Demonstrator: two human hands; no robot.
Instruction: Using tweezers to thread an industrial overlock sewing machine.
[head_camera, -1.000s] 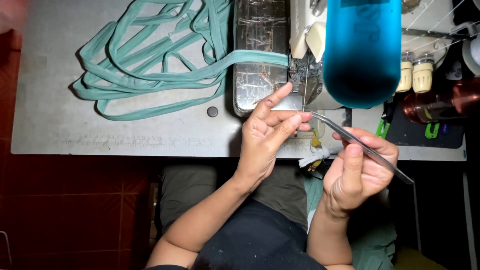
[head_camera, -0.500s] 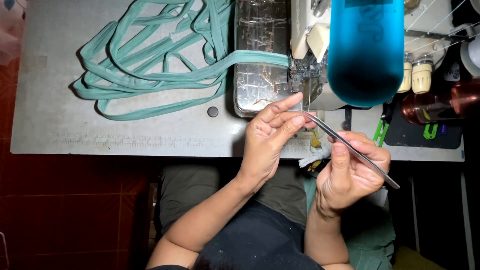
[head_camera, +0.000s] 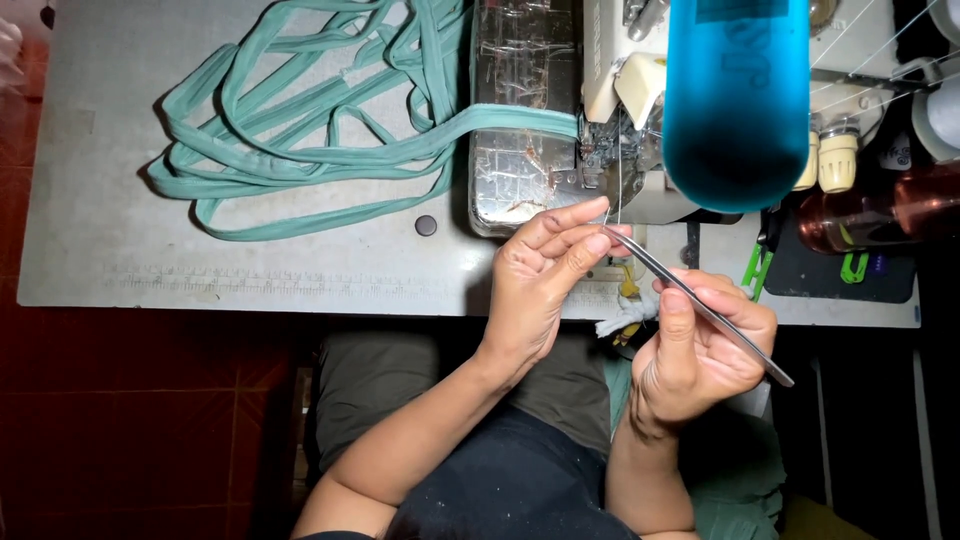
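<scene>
My right hand (head_camera: 700, 345) grips long metal tweezers (head_camera: 720, 320), their tips pointing up-left toward my left hand. My left hand (head_camera: 545, 275) has thumb and fingers pinched together at the tweezer tips, on a thin pale thread (head_camera: 620, 195) that runs up to the sewing machine (head_camera: 625, 110). Both hands hover at the front edge of the grey table (head_camera: 250, 260), just below the machine's needle area. A long teal fabric strip (head_camera: 330, 130) lies in loops on the table and feeds into the machine from the left.
A blue translucent cylinder (head_camera: 735, 100) hangs close to the camera over the machine. Small bottles (head_camera: 835, 160) and a brown bottle (head_camera: 870, 215) stand at right beside green clips (head_camera: 755, 270). A metal plate (head_camera: 520, 110) covers the machine bed. Red tiled floor (head_camera: 120, 420) lies below.
My right hand has shifted slightly left and tilted the tweezers, bringing their tips to my left fingertips. My left hand stays pinched near the needle area.
</scene>
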